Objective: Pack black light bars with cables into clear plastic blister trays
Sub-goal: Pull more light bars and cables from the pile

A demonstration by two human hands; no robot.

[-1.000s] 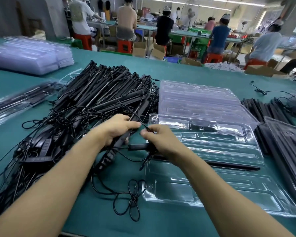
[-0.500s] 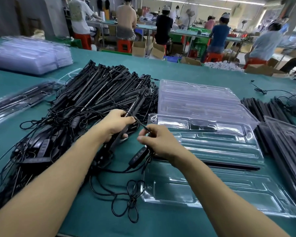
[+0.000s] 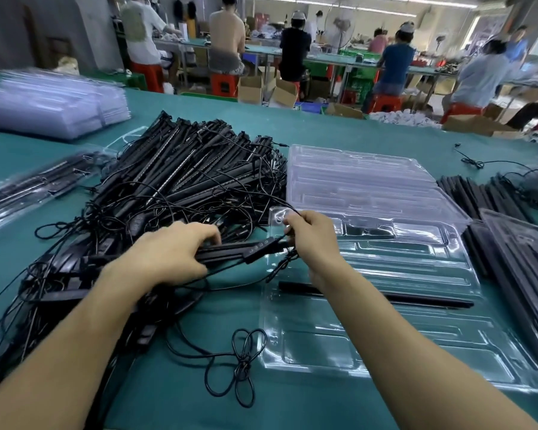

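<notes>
The left hand (image 3: 174,252) is curled around a black light bar (image 3: 227,253), thumb under it and fingers over the top. It holds the bar level just above the table, at the near edge of the big pile of bars (image 3: 184,181). The right hand (image 3: 314,240) is also closed. Its fingertips pinch the thin black cable (image 3: 263,209) that loops up from the bar, and the hand sits over the left edge of the open tray (image 3: 416,346). Between the two hands an inline controller (image 3: 261,248) lies along the bar's end. It carries small pale marks, too small to read.

The open tray is clear plastic and lies flat in front of the person, with one packed bar (image 3: 416,298) across its middle. A stack of empty trays (image 3: 354,181) sits just behind it. A loose coil of cable (image 3: 241,364) rests on the table near the tray's left corner.

The table (image 3: 292,125) is covered in teal cloth. At the left are filled trays (image 3: 28,184) and, further back, a heap of clear trays (image 3: 44,103). At the right are more bars (image 3: 479,197) and filled trays (image 3: 525,259). Beyond the table, workers (image 3: 292,48) sit on orange stools (image 3: 224,83) at long benches, among cardboard boxes (image 3: 255,88), under strip lights.
</notes>
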